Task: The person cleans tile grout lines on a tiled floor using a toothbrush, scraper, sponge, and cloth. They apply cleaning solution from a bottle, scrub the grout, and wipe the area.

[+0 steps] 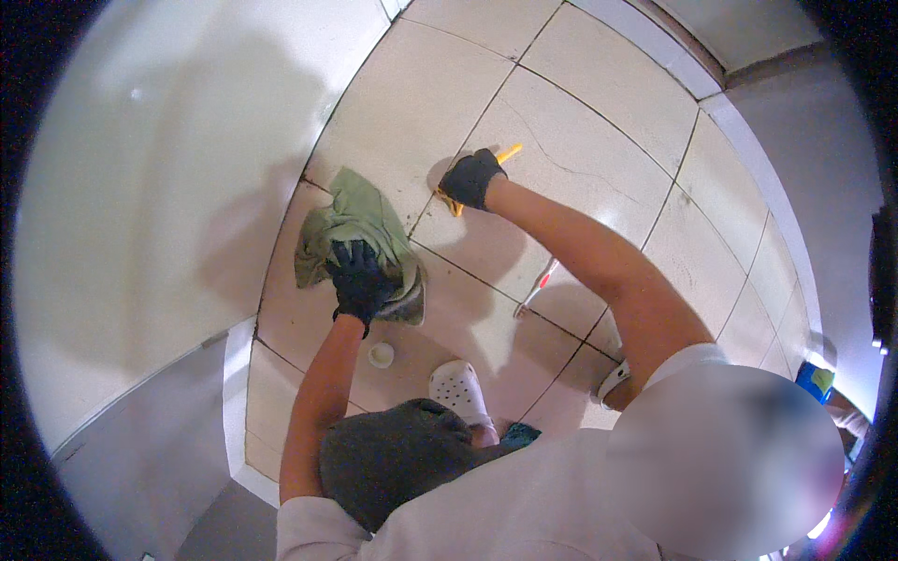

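Note:
My left hand, in a black glove, presses its fingers into a bunched green cloth on the tiled floor. A darker, greyish-brown edge shows under the cloth beside my wrist. My right hand, also gloved in black, is closed around a yellow-orange tool held low over the tiles. Its ends stick out on both sides of my fist; the middle is hidden, so its kind is unclear. A toothbrush with a red and white handle lies below my right forearm.
Near my left wrist stands a small round white cup or lid. My foot in a white clog is close by. A pale panel rises along the left, and a white-edged wall bounds the right. Dark grout lines cross the beige floor tiles.

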`<action>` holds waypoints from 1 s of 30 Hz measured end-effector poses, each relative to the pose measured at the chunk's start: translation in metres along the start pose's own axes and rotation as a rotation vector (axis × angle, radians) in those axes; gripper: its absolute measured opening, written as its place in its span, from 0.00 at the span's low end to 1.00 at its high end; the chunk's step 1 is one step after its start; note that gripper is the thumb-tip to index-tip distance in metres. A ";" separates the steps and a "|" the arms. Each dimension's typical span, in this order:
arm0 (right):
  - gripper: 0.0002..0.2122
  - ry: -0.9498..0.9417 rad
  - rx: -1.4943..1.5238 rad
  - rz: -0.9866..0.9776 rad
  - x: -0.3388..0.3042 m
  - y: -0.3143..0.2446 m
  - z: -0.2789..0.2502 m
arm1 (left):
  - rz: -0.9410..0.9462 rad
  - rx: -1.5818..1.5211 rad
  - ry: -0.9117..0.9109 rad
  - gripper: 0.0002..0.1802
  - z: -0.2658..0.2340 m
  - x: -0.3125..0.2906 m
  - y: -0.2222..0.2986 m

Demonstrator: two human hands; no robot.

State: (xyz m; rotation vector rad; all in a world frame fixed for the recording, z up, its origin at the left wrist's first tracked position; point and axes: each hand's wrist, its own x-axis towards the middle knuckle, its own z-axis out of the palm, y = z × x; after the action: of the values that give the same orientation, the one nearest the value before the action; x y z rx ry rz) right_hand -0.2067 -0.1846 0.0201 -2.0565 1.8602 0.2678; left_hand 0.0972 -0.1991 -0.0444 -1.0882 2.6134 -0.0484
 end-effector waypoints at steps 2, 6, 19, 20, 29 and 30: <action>0.10 0.064 -0.029 -0.054 0.009 0.038 0.026 | 0.041 -0.002 0.044 0.45 0.000 0.000 0.000; 0.11 0.165 -0.026 -0.017 0.011 0.078 0.035 | 0.003 0.035 -0.041 0.47 0.002 -0.001 -0.002; 0.08 0.042 0.039 -0.071 0.017 0.024 0.031 | -0.078 0.017 -0.057 0.54 0.004 -0.022 -0.006; 0.08 0.141 0.011 -0.050 0.016 0.012 0.040 | -0.097 0.014 -0.096 0.54 -0.003 -0.017 0.002; 0.14 0.087 0.027 0.000 0.007 0.002 0.034 | -0.039 -0.067 0.008 0.52 0.004 -0.027 -0.012; 0.14 0.043 0.039 0.039 0.010 0.002 0.042 | -0.061 -0.075 -0.034 0.52 -0.004 -0.024 -0.006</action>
State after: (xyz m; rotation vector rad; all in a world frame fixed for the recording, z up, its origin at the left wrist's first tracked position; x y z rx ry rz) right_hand -0.2035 -0.1781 -0.0226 -2.0165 1.9175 0.1968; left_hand 0.1160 -0.1874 -0.0334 -1.1837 2.5702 0.0542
